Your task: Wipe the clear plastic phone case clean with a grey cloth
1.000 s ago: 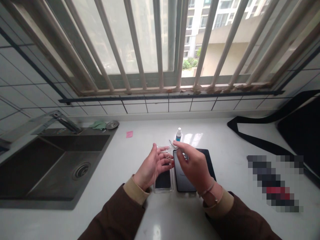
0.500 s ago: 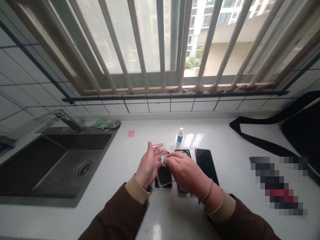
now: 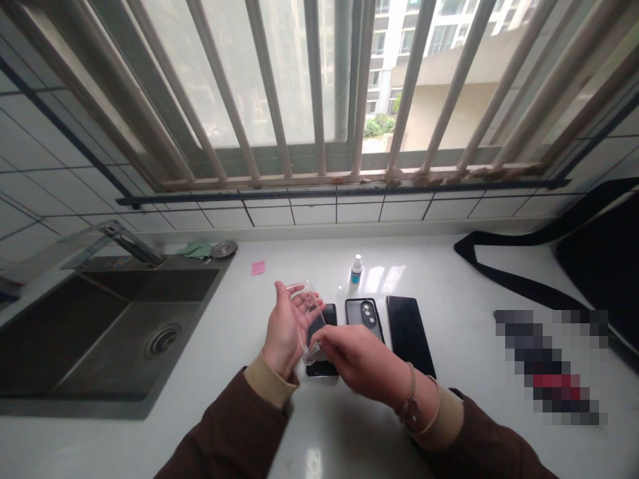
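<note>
I am looking down on a white glossy table (image 3: 464,293) set under a barred window (image 3: 319,93), with white tiled wall (image 3: 44,193) running behind it and pale apartment blocks showing through the bars. My left hand (image 3: 285,327) is raised just above the table with its palm turned up and fingers loosely curled, cradling a clear phone case (image 3: 304,318) that stands tilted on its long edge. My right hand (image 3: 357,359) comes in from 4 o'clock and pinches the near bottom corner of that case between thumb and fingers, so both hands are closed on it. Directly beneath the case a dark phone (image 3: 322,339) lies flat, partly hidden by my fingers. Just beside it at 3 o'clock lies a phone in a black case (image 3: 364,314) with its camera ring facing up, and next to that a third black phone (image 3: 408,331), screen up. At 12 o'clock from the phones a small bottle (image 3: 356,269) with a blue label stands upright. Over at 9 o'clock is a dark sink (image 3: 100,326) with a tap (image 3: 124,241), a green cloth (image 3: 197,249) and a round drain plug (image 3: 223,249) behind it, and a pink note (image 3: 258,267) on the table. A black bag (image 3: 599,259) with a long strap lies at 2 o'clock.
</note>
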`<state>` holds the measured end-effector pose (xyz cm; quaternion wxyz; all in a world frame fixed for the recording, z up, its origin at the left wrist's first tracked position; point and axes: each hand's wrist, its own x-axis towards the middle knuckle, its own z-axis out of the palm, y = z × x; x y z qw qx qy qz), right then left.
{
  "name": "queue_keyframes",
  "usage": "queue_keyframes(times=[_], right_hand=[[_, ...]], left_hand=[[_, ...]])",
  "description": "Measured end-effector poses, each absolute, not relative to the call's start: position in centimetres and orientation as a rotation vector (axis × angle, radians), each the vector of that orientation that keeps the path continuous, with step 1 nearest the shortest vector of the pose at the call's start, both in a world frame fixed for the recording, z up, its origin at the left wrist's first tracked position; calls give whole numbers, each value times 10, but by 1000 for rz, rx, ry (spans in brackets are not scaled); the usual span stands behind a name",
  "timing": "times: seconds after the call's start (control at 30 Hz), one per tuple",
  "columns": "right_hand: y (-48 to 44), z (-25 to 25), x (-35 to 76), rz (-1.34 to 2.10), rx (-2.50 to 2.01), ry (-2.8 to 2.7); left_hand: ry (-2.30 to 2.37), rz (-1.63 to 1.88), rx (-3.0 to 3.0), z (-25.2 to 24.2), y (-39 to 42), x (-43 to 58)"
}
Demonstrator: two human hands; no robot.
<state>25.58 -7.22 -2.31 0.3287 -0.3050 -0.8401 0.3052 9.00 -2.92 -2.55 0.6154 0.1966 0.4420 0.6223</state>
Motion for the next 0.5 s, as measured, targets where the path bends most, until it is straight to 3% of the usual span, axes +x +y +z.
queue_keyframes(times=[0.3,0.5], right_hand=[[-71,-30,247,1229,-856,-1867],[-63,-28,255,1165,-976,-1540]], left_hand=[[904,1220,431,-24,-34,94],[818,1156,551,-28,-37,91]])
